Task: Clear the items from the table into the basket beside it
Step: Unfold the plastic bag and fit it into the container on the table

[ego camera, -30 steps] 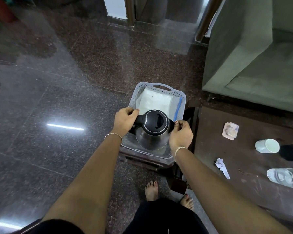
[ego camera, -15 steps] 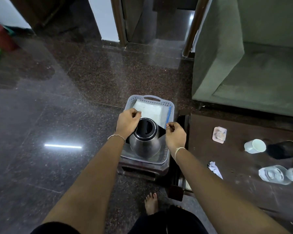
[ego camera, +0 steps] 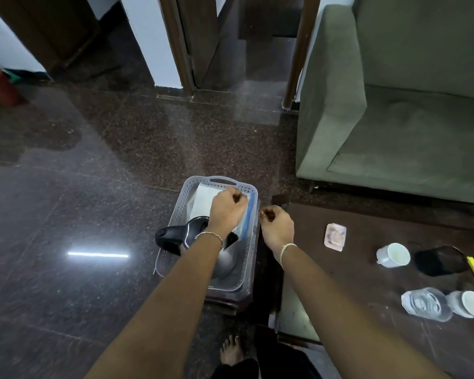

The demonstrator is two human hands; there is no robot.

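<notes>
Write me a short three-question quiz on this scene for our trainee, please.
1. True or false: the kettle is in the basket.
2. Which is on the table? A) white cup B) laptop C) banana
3. Does the left hand or the right hand grip the kettle?
Key: 1 true; 2 A; 3 neither.

- Grey perforated basket stands just beside the table, holding a white sheet and a tilted steel kettle, its black handle over the left wall.
- On the table: pink dish, white cup, black object, glass piece, second cup.
</notes>
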